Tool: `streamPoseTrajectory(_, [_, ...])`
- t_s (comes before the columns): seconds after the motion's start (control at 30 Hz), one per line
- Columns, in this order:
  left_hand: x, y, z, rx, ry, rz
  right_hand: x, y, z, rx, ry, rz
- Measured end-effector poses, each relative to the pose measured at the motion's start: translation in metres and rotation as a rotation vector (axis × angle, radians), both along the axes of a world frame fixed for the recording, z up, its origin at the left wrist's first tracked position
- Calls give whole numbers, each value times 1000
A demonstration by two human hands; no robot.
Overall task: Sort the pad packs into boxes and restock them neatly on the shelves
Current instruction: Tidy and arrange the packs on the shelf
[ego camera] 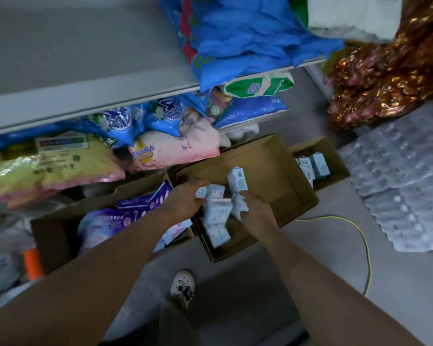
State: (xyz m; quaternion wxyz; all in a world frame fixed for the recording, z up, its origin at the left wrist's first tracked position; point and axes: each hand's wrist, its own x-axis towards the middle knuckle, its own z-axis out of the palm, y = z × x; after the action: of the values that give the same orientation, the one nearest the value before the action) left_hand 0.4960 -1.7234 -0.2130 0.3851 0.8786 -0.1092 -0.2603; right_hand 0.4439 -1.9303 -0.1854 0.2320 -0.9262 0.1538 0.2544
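A brown cardboard box [280,171] lies open on the floor below the shelf, with several small white and pink pad packs [216,221] at its near end. My left hand [185,201] reaches into the box and touches the packs at their left side. My right hand [254,208] grips one pack [238,203] at the pile's right side. Another pack [237,179] stands upright just above that hand. A smaller box [335,158] to the right holds pale blue packs [315,166]. A box [50,236] on the left holds purple pad packs [115,221].
The grey shelf [85,71] carries blue bags [235,33]; beneath it lie yellow, pink and blue packs [175,146]. Shiny foil bags [385,76] and wrapped bottle packs [410,183] fill the right. A yellow cable [360,236] runs over the floor near my shoe [183,285].
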Motion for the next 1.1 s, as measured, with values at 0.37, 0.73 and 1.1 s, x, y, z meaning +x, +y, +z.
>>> streamPoseTrajectory(0.37, [-11, 108, 60, -4, -230, 126, 32, 109, 54, 75, -258, 194])
streamPoseTrajectory(0.73, [-36, 290, 126, 87, -505, 322, 48, 292, 98, 130, -560, 433])
streamPoseTrajectory(1.1, [-13, 465, 122, 282, -742, 579, 127, 464, 106, 181, -743, 688])
